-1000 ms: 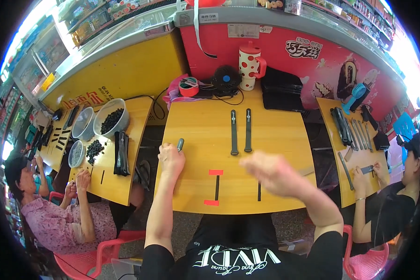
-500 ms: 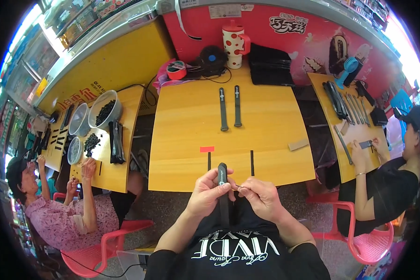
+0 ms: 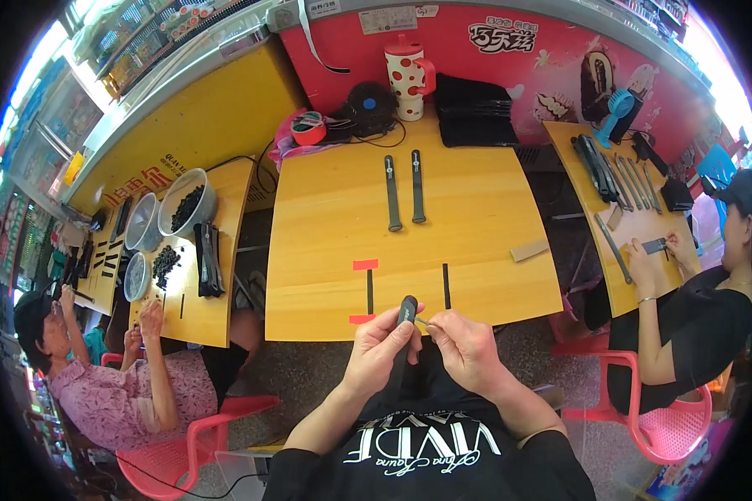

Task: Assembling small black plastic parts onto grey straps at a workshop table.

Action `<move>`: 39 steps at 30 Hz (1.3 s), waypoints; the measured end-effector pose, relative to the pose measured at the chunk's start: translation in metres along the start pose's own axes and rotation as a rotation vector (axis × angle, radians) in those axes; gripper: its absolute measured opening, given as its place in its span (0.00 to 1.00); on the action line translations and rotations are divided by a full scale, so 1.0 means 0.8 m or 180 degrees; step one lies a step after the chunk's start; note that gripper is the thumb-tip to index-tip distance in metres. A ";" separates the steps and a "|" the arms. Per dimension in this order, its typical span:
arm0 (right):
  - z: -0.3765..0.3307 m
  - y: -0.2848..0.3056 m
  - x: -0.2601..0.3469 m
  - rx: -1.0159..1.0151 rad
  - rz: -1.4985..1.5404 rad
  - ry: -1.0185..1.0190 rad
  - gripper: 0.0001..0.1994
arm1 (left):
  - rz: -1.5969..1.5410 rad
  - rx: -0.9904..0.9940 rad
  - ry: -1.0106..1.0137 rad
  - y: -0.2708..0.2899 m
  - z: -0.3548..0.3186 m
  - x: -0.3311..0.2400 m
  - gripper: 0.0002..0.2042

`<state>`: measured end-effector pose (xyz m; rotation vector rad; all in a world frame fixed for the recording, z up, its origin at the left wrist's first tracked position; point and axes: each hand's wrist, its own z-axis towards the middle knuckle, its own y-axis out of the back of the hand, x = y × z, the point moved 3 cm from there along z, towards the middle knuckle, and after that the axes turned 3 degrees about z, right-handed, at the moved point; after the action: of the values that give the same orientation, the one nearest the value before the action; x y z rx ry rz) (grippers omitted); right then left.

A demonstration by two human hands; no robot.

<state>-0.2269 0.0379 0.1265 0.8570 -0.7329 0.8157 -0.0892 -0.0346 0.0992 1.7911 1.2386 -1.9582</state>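
In front of my body, over the near edge of the yellow table (image 3: pixel 326 250), my left hand (image 3: pixel 376 346) grips a black strap (image 3: pixel 407 310) with a rounded end pointing up and its tail hanging down. My right hand (image 3: pixel 468 349) pinches a thin dark piece (image 3: pixel 421 321) whose tip reaches the strap's side; its kind is too small to make out. Beyond my hands, two dark straps (image 3: pixel 393 196) lie side by side. Closer in are two thin black strips (image 3: pixel 446 286) on the tabletop, with red tape pieces (image 3: pixel 365 265) at the ends of the left one.
A tan cardboard piece (image 3: pixel 530 250) lies at the right. Along the back stand a spotted tumbler (image 3: pixel 408 83), a black fan (image 3: pixel 369 107) and stacked black bags (image 3: pixel 474 113). People work at side tables; the left one holds plastic tubs (image 3: pixel 188 200) of black parts.
The strap's top has tilted right and sits slightly lower. My right hand has shifted a little, with the thin piece now against the strap. The view has moved slightly.
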 end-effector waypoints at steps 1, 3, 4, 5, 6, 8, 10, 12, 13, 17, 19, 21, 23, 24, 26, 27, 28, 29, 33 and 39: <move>0.000 -0.001 -0.001 -0.0002 0.0001 0.0009 0.03 | 0.0025 0.0002 -0.0002 0.001 0.000 0.001 0.16; 0.000 -0.002 -0.002 0.0011 -0.0007 -0.0032 0.02 | 0.0051 0.0006 -0.0008 0.000 0.000 0.002 0.16; 0.000 -0.002 -0.002 0.0010 -0.0009 -0.0028 0.02 | 0.0047 0.0010 0.0005 0.000 0.000 0.001 0.16; 0.000 -0.002 -0.002 -0.0015 -0.0005 -0.0024 0.02 | 0.0044 0.0014 0.0018 -0.001 0.000 0.001 0.15; 0.000 -0.001 -0.002 -0.0038 0.0001 -0.0017 0.02 | 0.0045 0.0012 0.0012 -0.001 0.000 0.000 0.15; -0.001 -0.001 -0.001 -0.0056 -0.0069 -0.0006 0.02 | 0.0028 0.0015 0.0048 -0.001 -0.001 0.001 0.15; -0.001 -0.001 -0.001 -0.0076 -0.0144 -0.0001 0.02 | 0.0038 0.0014 0.0037 -0.001 -0.001 0.000 0.15; -0.002 -0.001 -0.002 -0.0080 -0.0174 0.0043 0.02 | 0.0048 0.0012 0.0030 -0.003 0.000 0.000 0.15; -0.001 -0.001 -0.002 -0.0079 -0.0174 0.0044 0.02 | 0.0056 -0.0066 0.0034 -0.005 0.000 0.000 0.15; -0.001 0.000 -0.001 -0.0113 -0.0199 -0.0015 0.03 | 0.0044 -0.0128 0.0055 -0.005 0.001 -0.001 0.15; -0.001 0.000 -0.002 -0.0120 -0.0188 -0.0063 0.03 | 0.0072 -0.0134 0.0037 -0.004 0.001 0.000 0.15; -0.001 -0.001 -0.004 -0.0103 -0.0168 -0.0078 0.03 | 0.0100 -0.0138 0.0021 -0.003 0.002 0.001 0.15; -0.001 -0.001 -0.004 -0.0099 -0.0190 -0.0075 0.03 | 0.0097 -0.0126 0.0038 -0.003 0.002 0.002 0.15; 0.000 -0.001 -0.004 -0.0094 -0.0212 -0.0071 0.03 | 0.0096 -0.0127 0.0039 -0.003 0.001 0.002 0.15; -0.001 -0.001 -0.004 -0.0054 -0.0244 -0.0073 0.03 | 0.0075 -0.0166 0.0034 -0.003 0.001 0.002 0.15; -0.001 -0.001 -0.005 -0.0014 -0.0276 -0.0072 0.03 | 0.0074 -0.0167 0.0033 -0.003 0.001 0.002 0.15; -0.002 0.000 -0.005 -0.0012 -0.0276 -0.0073 0.03 | 0.0101 -0.0173 0.0020 -0.002 0.001 0.003 0.15; -0.002 0.000 -0.004 0.0011 -0.0299 -0.0053 0.03 | 0.0128 -0.0179 0.0007 -0.002 0.000 0.003 0.15; -0.002 0.001 0.000 0.0014 -0.0469 0.0056 0.03 | 0.0332 -0.0214 -0.0031 0.001 -0.002 0.003 0.15; -0.001 0.002 0.002 0.0003 -0.0596 0.0090 0.04 | 0.0352 -0.0250 -0.0044 0.000 -0.002 0.002 0.14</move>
<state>-0.2273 0.0399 0.1279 0.8986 -0.6172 0.6598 -0.0883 -0.0332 0.0979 1.7655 1.1692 -1.8334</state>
